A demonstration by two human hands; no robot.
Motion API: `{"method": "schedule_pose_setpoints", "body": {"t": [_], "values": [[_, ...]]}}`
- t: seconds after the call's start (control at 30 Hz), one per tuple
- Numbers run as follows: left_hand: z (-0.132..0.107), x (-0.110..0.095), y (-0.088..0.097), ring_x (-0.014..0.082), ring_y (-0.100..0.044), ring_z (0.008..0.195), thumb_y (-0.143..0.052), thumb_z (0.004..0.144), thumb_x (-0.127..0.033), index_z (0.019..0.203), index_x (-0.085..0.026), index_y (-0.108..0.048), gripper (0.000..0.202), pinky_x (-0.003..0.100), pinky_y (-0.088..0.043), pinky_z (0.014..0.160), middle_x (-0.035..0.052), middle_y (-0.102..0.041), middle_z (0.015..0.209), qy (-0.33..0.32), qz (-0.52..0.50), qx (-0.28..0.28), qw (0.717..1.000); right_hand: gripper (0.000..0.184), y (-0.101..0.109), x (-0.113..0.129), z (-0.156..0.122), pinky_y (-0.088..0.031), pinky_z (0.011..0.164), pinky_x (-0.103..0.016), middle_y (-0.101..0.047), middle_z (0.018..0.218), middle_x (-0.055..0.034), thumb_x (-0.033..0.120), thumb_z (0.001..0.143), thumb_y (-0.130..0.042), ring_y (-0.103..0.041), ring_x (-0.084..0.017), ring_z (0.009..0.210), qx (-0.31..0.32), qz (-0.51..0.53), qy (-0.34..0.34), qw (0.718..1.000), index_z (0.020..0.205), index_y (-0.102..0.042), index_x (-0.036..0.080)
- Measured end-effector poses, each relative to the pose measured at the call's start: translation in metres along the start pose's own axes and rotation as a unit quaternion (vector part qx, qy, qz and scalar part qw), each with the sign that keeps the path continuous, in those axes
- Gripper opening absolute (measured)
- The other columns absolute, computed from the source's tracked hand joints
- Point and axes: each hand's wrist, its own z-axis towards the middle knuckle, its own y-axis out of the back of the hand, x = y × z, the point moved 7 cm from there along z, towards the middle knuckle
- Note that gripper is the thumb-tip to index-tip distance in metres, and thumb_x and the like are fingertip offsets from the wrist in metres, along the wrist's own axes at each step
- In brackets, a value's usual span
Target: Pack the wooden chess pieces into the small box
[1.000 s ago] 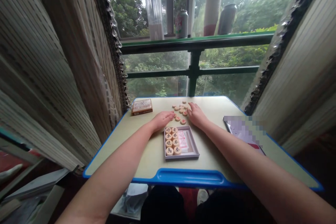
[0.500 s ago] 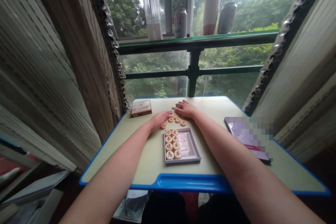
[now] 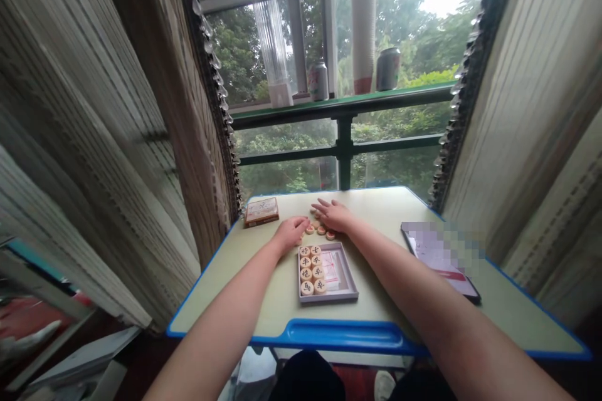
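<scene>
We are bracketing the loose xiangqi pieces (image 3: 322, 230) just beyond the tray (image 3: 352, 276), our left hand (image 3: 290, 233) keeping its fingers narrow, holding we cannot tell what, our right hand (image 3: 336, 215) spreading wide and empty; the step seems to be collecting, and the pieces seem to need lifting into the tray.

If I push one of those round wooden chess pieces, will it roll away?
Probably not if it's lying flat: the xiangqi pieces look like thick, flat discs, so they should slide instead. Stood on its edge, one might roll. They look like solid wood, so each is probably light and hard, not bendy.
</scene>
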Motion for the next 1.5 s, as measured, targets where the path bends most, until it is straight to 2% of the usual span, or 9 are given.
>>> {"method": "schedule_pose_setpoints", "body": {"t": [0.1, 0.23, 0.43, 0.7, 0.93, 1.07, 1.3, 1.4, 1.5], "values": [[0.001, -0.001, 0.0, 0.0212, -0.058, 0.107, -0.048, 0.083, -0.047, 0.1, -0.015, -0.068, 0.042, 0.034, -0.045, 0.094, 0.0084, -0.064, 0.117, -0.012, 0.001, 0.001, 1.0, 0.045, 0.002, 0.001, 0.0, -0.032, 0.099, -0.053, -0.05, 0.137, -0.001, 0.023, 0.084, -0.038, -0.042, -0.03, 0.125, 0.004, 0.011, -0.015, 1.0, 0.125, -0.056, 0.029], [0.001, 0.002, 0.0, 0.0211, -0.06, 0.103, -0.048, 0.082, -0.046, 0.1, -0.015, -0.069, 0.042, 0.033, -0.046, 0.092, 0.0073, -0.068, 0.109, -0.009, -0.008, -0.002, 1.0, 0.045, 0.003, 0.005, -0.006, -0.031, 0.105, -0.041, -0.06, 0.126, -0.0013, 0.015, 0.082, -0.038, -0.047, -0.022, 0.121, 0.007, 0.035, -0.002, 0.999, 0.121, -0.059, 0.025], [0.0, 0.003, -0.002, 0.0201, -0.062, 0.095, -0.046, 0.084, -0.042, 0.1, -0.014, -0.069, 0.04, 0.033, -0.049, 0.086, 0.0079, -0.07, 0.104, -0.009, -0.017, 0.004, 1.0, 0.042, 0.004, 0.014, -0.026, -0.041, 0.096, -0.028, -0.064, 0.117, -0.0024, 0.01, 0.079, -0.042, -0.048, -0.018, 0.122, 0.002, 0.078, 0.018, 0.997, 0.114, -0.063, 0.024], [-0.004, -0.008, -0.007, 0.0183, -0.06, 0.099, -0.045, 0.083, -0.026, 0.111, -0.015, -0.064, 0.035, 0.035, -0.047, 0.091, 0.0076, -0.067, 0.107, -0.007, -0.03, 0.036, 0.999, 0.03, 0.013, 0.021, -0.055, -0.046, 0.087, -0.026, -0.067, 0.109, -0.0036, 0.014, 0.085, -0.042, -0.062, -0.016, 0.098, -0.024, 0.117, 0.016, 0.993, 0.098, -0.068, 0.02], [-0.007, -0.022, -0.012, 0.0199, -0.055, 0.108, -0.05, 0.08, -0.024, 0.103, -0.017, -0.068, 0.03, 0.035, -0.039, 0.102, 0.0083, -0.063, 0.114, -0.104, 0.076, 0.07, 0.989, 0.028, 0.02, 0.009, -0.062, -0.044, 0.093, -0.029, -0.062, 0.12, -0.0106, 0.017, 0.084, -0.045, -0.061, -0.019, 0.103, -0.046, 0.094, -0.016, 0.994, 0.097, -0.07, 0.016], [-0.006, -0.023, -0.011, 0.0221, -0.057, 0.105, -0.054, 0.079, -0.027, 0.098, -0.014, -0.071, 0.029, 0.035, -0.041, 0.1, 0.0122, -0.062, 0.111, -0.13, 0.133, 0.056, 0.981, 0.028, 0.023, 0.011, -0.066, -0.041, 0.096, -0.027, -0.065, 0.113, -0.0085, 0.019, 0.085, -0.045, -0.058, -0.019, 0.106, -0.031, 0.071, 0.001, 0.997, 0.099, -0.07, 0.017], [-0.008, -0.021, -0.005, 0.0198, -0.057, 0.103, -0.053, 0.08, -0.03, 0.093, -0.017, -0.071, 0.026, 0.033, -0.045, 0.095, 0.0077, -0.062, 0.106, -0.117, 0.123, 0.04, 0.985, 0.032, 0.028, 0.013, -0.067, -0.044, 0.084, -0.027, -0.066, 0.11, -0.008, 0.015, 0.085, -0.041, -0.061, -0.02, 0.096, -0.003, 0.026, -0.039, 0.999, 0.101, -0.069, 0.017], [-0.008, -0.023, -0.001, 0.0194, -0.057, 0.103, -0.049, 0.083, -0.03, 0.094, -0.016, -0.071, 0.028, 0.034, -0.044, 0.096, 0.0083, -0.062, 0.107, -0.12, 0.117, 0.027, 0.985, 0.027, 0.046, 0.019, -0.072, -0.044, 0.08, -0.027, -0.066, 0.104, -0.0099, 0.021, 0.084, -0.047, -0.062, -0.02, 0.089, -0.023, -0.029, -0.057, 0.998, 0.092, -0.071, 0.017], [-0.01, -0.025, 0.002, 0.0205, -0.057, 0.102, -0.05, 0.083, -0.033, 0.093, -0.015, -0.071, 0.03, 0.035, -0.044, 0.095, 0.0096, -0.063, 0.106, -0.131, 0.119, 0.028, 0.984, 0.026, 0.057, 0.03, -0.085, -0.044, 0.063, -0.029, -0.068, 0.077, -0.0072, 0.041, 0.079, -0.056, -0.06, -0.019, 0.066, 0.045, -0.035, -0.088, 0.995, 0.078, -0.072, 0.021]]}}
